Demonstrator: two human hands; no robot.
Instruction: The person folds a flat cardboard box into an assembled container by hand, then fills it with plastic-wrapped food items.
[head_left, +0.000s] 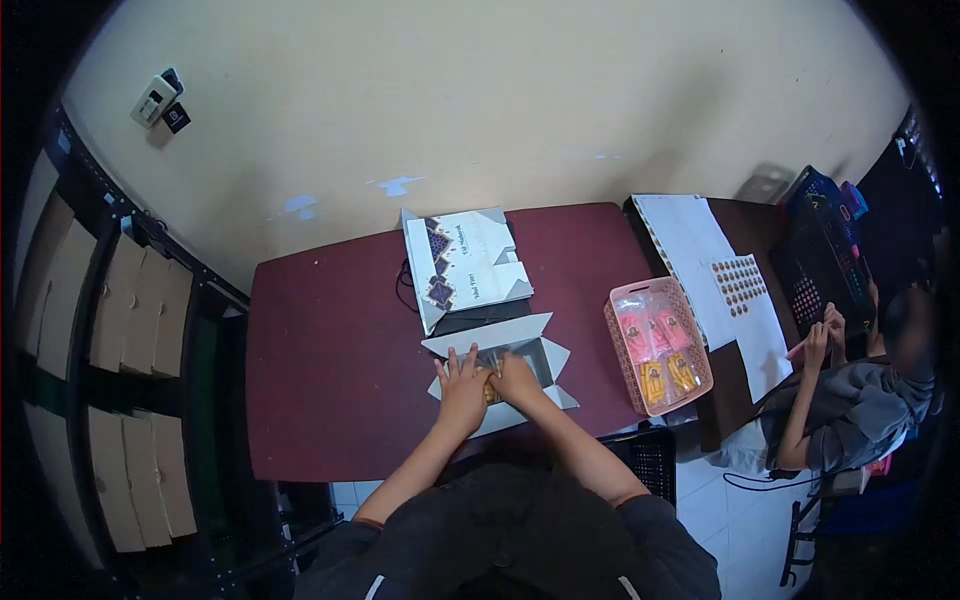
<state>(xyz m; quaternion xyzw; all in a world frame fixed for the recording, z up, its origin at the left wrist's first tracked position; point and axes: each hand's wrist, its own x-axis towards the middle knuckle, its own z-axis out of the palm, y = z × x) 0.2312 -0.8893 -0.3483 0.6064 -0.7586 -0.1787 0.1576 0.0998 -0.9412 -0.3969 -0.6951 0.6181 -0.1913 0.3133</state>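
An open grey-white cardboard box (555,358) with raised flaps lies at the table's front edge. Inside it, a clear plastic packet of yellow-brown snacks (490,393) shows partly between my hands. My left hand (462,395) is spread over the box's left side, fingers apart, beside the packet. Curled fingers of my right hand (515,380) reach into the box and grip the packet's upper part. The palms and forearms hide much of the packet and the box floor.
Flat printed boxes (470,258) lie at the back of the maroon table (330,350). To the right, a pink basket (611,320) holds pink and yellow packets. A sticker sheet (740,285) lies on the side table, where another person (850,410) sits. Shelves with cartons (140,310) stand left.
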